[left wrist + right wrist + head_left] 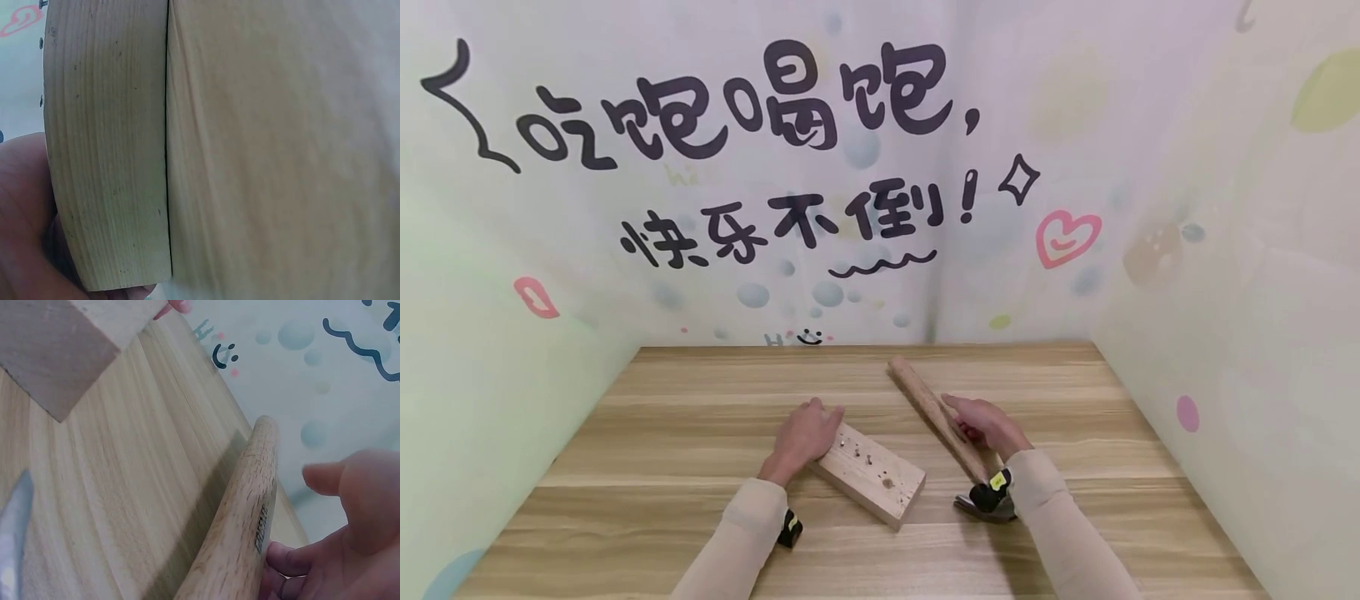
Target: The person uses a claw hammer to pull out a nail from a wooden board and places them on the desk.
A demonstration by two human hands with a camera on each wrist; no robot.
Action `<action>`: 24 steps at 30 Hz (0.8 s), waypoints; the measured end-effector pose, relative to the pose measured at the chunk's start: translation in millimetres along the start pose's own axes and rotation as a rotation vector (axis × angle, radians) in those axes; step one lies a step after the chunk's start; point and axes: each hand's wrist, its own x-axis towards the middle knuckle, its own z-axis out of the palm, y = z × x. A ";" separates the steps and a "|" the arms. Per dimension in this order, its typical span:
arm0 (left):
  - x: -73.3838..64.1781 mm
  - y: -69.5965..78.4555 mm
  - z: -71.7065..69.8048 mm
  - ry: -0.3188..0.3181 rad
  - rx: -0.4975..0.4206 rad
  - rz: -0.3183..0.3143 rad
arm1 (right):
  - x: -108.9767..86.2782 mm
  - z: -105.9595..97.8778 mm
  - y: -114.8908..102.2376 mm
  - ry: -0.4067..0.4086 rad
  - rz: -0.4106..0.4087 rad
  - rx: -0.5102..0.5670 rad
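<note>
A pale wooden block (880,479) with several nails (857,452) standing in its top lies at a slant on the table. My left hand (805,433) holds its far left end; in the left wrist view the hand (25,219) wraps around that end beside the block's long side (109,150). To the right is a hammer with a wooden handle (928,404), its dark metal head (985,508) toward me, partly hidden by the right wrist. At the handle's right side, my right hand (988,425) touches it with its fingers (290,559), while the thumb (325,478) stands apart from the wood.
The wood-grain table (700,383) has pale printed walls at the back (880,308) and both sides. A dark knot-like mark (887,482) and small holes show near the block's near end. Each wrist wears a small black camera.
</note>
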 end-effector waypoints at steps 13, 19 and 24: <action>-0.9 1.0 0.4 -0.005 0.005 -0.002 | -10.2 -1.5 -2.2 0.021 -0.046 -0.012; -2.3 1.4 -2.5 -0.009 -0.003 -0.006 | -16.7 0.3 -3.9 0.047 -0.103 -0.122; -2.1 1.3 -2.1 -0.015 -0.002 -0.004 | -18.0 9.8 -1.8 0.120 -0.120 -0.325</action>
